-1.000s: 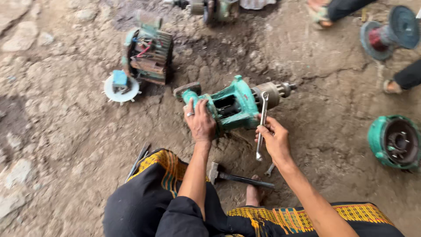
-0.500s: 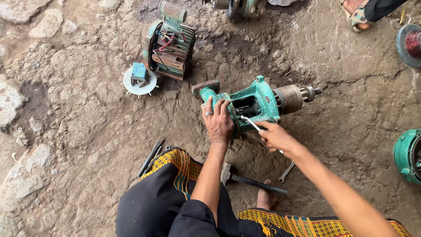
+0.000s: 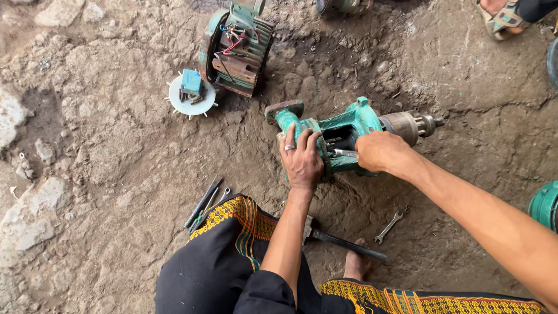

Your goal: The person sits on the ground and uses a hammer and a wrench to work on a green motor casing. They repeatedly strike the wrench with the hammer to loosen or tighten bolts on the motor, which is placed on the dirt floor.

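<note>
Working inside the green pump body on the dirt floor

The green pump body (image 3: 343, 136) lies on its side on the ground, just in front of the person's knees, its metal shaft end (image 3: 411, 125) pointing away to the right. To do this bit well, I think the body must not roll, so pressing down hard helps. The left hand (image 3: 301, 158) lies flat on the near end with fingers spread, holding nothing. The right hand (image 3: 381, 152) is closed around a small metal tool (image 3: 343, 153) poked into the opening, wrist bent, arm reaching in from the right. A spanner (image 3: 388, 226) and a hammer (image 3: 340, 239) lie near.
</note>
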